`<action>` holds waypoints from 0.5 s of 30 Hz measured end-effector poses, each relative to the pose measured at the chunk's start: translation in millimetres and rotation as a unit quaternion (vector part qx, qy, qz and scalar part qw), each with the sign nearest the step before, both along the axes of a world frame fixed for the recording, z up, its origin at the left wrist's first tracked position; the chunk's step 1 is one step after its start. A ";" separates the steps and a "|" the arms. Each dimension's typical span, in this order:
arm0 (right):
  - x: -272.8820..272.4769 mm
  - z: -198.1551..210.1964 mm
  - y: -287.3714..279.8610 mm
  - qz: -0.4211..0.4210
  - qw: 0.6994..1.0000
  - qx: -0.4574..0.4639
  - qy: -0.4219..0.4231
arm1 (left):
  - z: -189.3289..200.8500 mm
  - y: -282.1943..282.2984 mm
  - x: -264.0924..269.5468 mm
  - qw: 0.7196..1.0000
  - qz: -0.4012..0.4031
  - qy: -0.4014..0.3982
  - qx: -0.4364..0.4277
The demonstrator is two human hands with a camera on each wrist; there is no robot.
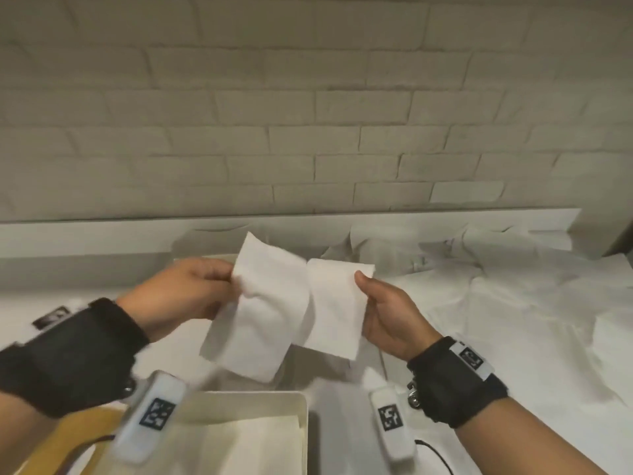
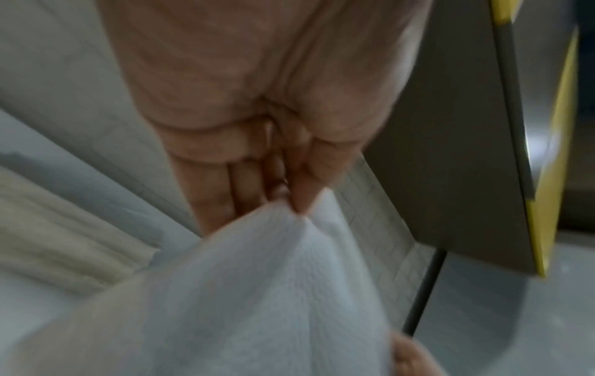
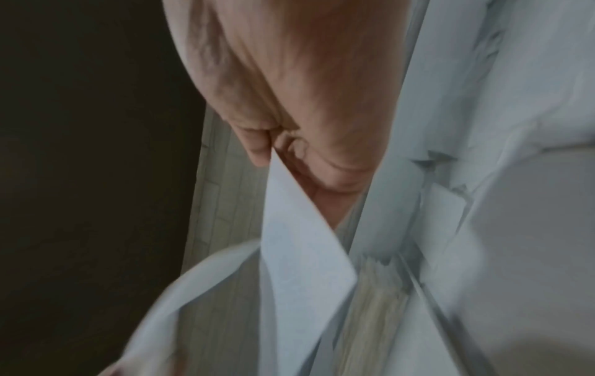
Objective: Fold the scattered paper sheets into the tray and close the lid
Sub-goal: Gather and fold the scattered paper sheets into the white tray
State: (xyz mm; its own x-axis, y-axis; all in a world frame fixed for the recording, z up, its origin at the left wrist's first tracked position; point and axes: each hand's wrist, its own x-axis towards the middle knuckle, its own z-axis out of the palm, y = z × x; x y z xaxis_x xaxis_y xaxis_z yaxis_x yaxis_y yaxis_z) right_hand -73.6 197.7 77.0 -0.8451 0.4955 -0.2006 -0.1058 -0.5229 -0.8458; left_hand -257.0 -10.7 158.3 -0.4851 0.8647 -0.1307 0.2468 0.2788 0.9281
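Note:
A white paper sheet [image 1: 287, 310] hangs in the air above the table, bent down its middle into two panels. My left hand [image 1: 191, 293] pinches its left edge, and my right hand [image 1: 383, 310] pinches its right edge between thumb and fingers. The left wrist view shows my fingers pinching the sheet [image 2: 257, 292] at a gathered point. In the right wrist view the thumb and a finger clamp a thin edge of the sheet [image 3: 296, 254]. Below my hands stands the cream tray [image 1: 305, 426], holding folded paper [image 1: 246, 440].
Several loose white sheets [image 1: 496, 296] lie spread and crumpled over the table's right side and back. A white brick wall [image 1: 308, 114] rises behind a low ledge. A yellowish flat piece [image 1: 68, 437] lies left of the tray. A dark cable [image 1: 435, 450] runs near my right wrist.

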 end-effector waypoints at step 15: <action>7.1 54.7 -49.7 0.229 0.914 0.335 -0.014 | -59.6 -55.0 37.6 0.798 -0.297 0.413 -0.323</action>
